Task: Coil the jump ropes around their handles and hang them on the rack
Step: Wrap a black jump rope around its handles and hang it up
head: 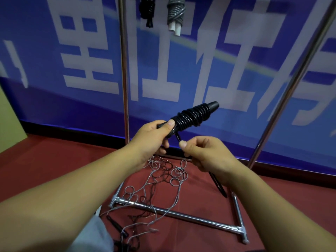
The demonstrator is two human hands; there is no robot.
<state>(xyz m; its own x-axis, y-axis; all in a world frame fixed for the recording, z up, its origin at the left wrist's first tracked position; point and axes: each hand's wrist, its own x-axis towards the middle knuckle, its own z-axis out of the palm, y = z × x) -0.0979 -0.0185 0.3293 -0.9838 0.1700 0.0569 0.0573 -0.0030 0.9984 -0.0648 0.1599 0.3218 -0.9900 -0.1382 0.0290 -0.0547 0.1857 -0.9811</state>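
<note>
Two coiled ropes [162, 12] hanging; red floor [54, 164].

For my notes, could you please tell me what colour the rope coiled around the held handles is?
Glossy black rope, head view.

The only writing I can see is on the blue banner [209, 73] stretched across the far side behind the rack. It carries very large white Chinese characters [160, 57], cropped at the top by the edge of my view and partly crossed by the rack's upright poles. On the far left there is only a fragment of a stroke; towards the middle stands a boxy character that may be 里, but its top is cut off and I cannot be sure; the ones to the right are too cropped to read. Nothing else I can see bears a label, brand or number.
</note>
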